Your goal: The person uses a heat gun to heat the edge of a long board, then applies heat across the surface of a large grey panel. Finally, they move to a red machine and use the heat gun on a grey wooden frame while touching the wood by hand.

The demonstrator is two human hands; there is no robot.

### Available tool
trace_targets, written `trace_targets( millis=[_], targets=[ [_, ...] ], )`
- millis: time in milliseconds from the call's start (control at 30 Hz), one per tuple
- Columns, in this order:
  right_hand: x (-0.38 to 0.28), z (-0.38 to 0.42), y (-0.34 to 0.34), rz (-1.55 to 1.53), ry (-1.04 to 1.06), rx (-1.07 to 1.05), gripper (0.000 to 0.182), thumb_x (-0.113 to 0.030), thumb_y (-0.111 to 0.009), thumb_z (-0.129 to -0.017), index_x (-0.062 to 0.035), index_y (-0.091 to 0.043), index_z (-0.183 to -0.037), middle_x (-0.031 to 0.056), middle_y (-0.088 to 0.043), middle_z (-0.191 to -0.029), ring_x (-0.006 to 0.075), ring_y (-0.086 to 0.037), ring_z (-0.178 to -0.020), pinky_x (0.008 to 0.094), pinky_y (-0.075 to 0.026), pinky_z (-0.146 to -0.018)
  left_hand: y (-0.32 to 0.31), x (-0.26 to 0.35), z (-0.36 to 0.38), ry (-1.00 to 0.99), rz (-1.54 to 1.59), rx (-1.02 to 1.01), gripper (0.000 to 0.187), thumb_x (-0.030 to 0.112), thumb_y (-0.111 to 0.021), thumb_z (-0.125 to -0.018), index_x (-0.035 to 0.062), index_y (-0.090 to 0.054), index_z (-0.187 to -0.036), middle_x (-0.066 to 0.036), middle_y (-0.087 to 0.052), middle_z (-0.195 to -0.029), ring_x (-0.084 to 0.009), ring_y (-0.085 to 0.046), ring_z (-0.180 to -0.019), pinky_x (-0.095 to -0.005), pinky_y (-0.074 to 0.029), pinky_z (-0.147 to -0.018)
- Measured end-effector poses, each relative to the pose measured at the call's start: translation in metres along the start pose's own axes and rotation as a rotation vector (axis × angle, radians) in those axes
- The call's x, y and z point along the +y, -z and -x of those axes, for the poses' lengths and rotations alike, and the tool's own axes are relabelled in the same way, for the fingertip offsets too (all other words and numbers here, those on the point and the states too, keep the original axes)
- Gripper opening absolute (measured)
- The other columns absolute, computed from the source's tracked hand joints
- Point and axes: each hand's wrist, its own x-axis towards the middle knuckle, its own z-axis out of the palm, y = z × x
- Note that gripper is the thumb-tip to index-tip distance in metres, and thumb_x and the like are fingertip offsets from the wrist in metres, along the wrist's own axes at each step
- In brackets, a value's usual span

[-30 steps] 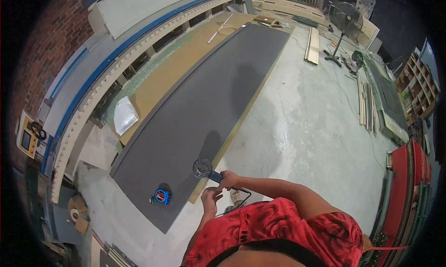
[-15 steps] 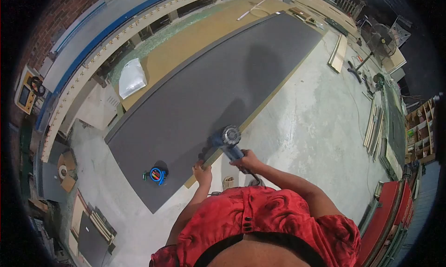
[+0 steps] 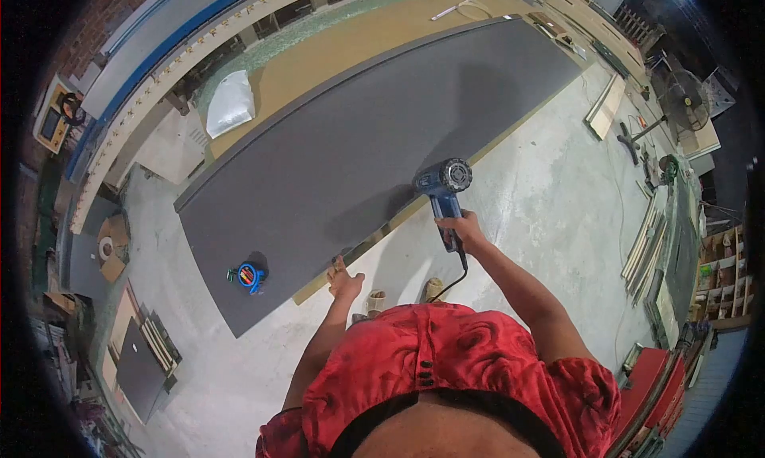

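Note:
My right hand (image 3: 462,229) is wrapped round the handle of a blue heat gun (image 3: 443,185), held over the near long edge of a big dark grey panel (image 3: 335,163). A cord hangs from the bottom of its grip. My left hand (image 3: 344,284) is at the same edge, further left, with the fingertips against it and the thumb apart. Along that edge runs a yellowish strip (image 3: 307,292) with a dark stretch beside my left fingers. A blue tape measure (image 3: 249,277) lies on the panel near its left end.
A white bag (image 3: 231,105) lies on the brown sheet (image 3: 319,48) behind the panel, beside a long machine (image 3: 171,48). To the right are a standing fan (image 3: 681,99), stacked boards (image 3: 647,247) and a red cabinet (image 3: 644,390). Loose panels (image 3: 143,370) stand at lower left.
The heat gun in my right hand has moved right and farther along the panel edge. My left hand has loosened, its thumb now off the edge. The view has shifted slightly.

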Motion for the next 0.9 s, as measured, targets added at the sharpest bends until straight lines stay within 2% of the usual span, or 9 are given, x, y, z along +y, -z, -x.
trace_targets(
  millis=[133,200,400,533,567,633,733,767,900],
  targets=[
    [-0.003,-0.016,0.017,0.006,0.027,0.011,0.024,-0.010,-0.073,-0.065,-0.0011,-0.052,-0.072,0.0049,-0.051,-0.056,0.0127,-0.046,-0.042,0.0277,-0.038,-0.040,0.002,0.013,0.000,0.091,-0.038,-0.051,0.091,0.037,-0.066,-0.067,0.0169,-0.016,-0.141,-0.016,-0.015,-0.144,-0.0366,-0.017,-0.132,-0.0530,-0.034,-0.095],
    [-0.003,-0.021,0.022,0.009,0.013,0.005,0.024,-0.010,-0.073,-0.064,-0.0009,-0.052,-0.072,0.0050,-0.051,-0.056,0.0129,-0.046,-0.042,0.0279,-0.039,-0.040,0.003,0.019,0.000,0.139,-0.067,-0.042,0.092,0.038,-0.066,-0.067,0.0169,-0.015,-0.141,-0.016,-0.009,-0.146,-0.0359,-0.014,-0.133,-0.0529,-0.033,-0.096],
    [0.001,-0.032,0.032,0.013,0.002,-0.042,0.027,-0.010,-0.074,-0.063,0.0001,-0.051,-0.074,0.0057,-0.051,-0.055,0.0138,-0.047,-0.042,0.0286,-0.040,-0.040,0.003,0.029,0.000,0.189,-0.095,-0.079,0.095,0.039,-0.066,-0.067,0.0173,-0.012,-0.142,-0.015,-0.001,-0.147,-0.0360,-0.011,-0.133,-0.0542,-0.032,-0.096],
    [0.003,-0.035,0.036,0.079,-0.004,-0.065,0.031,-0.012,-0.075,-0.063,0.0013,-0.051,-0.077,0.0059,-0.051,-0.057,0.0143,-0.049,-0.044,0.0289,-0.042,-0.040,0.007,0.039,0.003,0.248,-0.162,-0.114,0.098,0.041,-0.067,-0.067,0.0174,-0.008,-0.142,-0.013,0.000,-0.147,-0.0358,-0.005,-0.135,-0.0597,-0.021,-0.100],
    [0.004,-0.036,0.036,0.079,0.002,-0.066,0.031,-0.012,-0.075,-0.063,0.0013,-0.051,-0.077,0.0059,-0.051,-0.057,0.0143,-0.049,-0.044,0.0289,-0.042,-0.040,0.009,0.044,0.005,0.246,-0.160,-0.108,0.098,0.041,-0.067,-0.067,0.0174,-0.008,-0.142,-0.013,0.000,-0.147,-0.0358,-0.005,-0.135,-0.0597,-0.021,-0.100],
    [0.004,-0.037,0.036,0.163,-0.036,-0.072,0.032,-0.014,-0.075,-0.063,0.0012,-0.052,-0.079,0.0058,-0.052,-0.060,0.0146,-0.050,-0.046,0.0288,-0.043,-0.041,0.009,0.049,0.009,0.209,-0.324,-0.081,0.101,0.042,-0.068,-0.067,0.0150,-0.006,-0.142,-0.012,0.001,-0.147,-0.0349,-0.002,-0.135,-0.0617,-0.013,-0.101],
    [0.004,-0.037,0.036,0.206,-0.061,-0.069,0.034,-0.017,-0.076,-0.064,0.0002,-0.052,-0.080,0.0058,-0.052,-0.062,0.0147,-0.050,-0.047,0.0291,-0.043,-0.042,0.009,0.051,0.007,0.193,-0.322,-0.107,0.103,0.042,-0.068,-0.067,0.0109,-0.005,-0.142,-0.013,0.001,-0.147,-0.0343,-0.001,-0.135,-0.0622,-0.012,-0.101],
    [0.008,-0.039,0.037,0.194,-0.038,-0.079,0.031,-0.018,-0.076,-0.066,-0.0025,-0.052,-0.078,0.0041,-0.051,-0.057,0.0132,-0.049,-0.043,0.0290,-0.040,-0.040,0.008,0.051,0.005,0.191,-0.319,-0.105,0.103,0.042,-0.068,-0.067,0.0109,-0.005,-0.142,-0.013,0.001,-0.147,-0.0343,-0.001,-0.135,-0.0622,-0.012,-0.101],
    [0.012,-0.042,0.039,0.217,-0.014,-0.086,0.031,-0.019,-0.076,-0.066,-0.0032,-0.051,-0.075,0.0041,-0.051,-0.058,0.0135,-0.049,-0.043,0.0291,-0.040,-0.040,0.007,0.048,0.005,0.140,-0.359,-0.112,0.105,0.041,-0.069,-0.066,0.0063,-0.005,-0.141,-0.015,-0.001,-0.147,-0.0346,-0.002,-0.135,-0.0625,-0.015,-0.100]
  ],
)
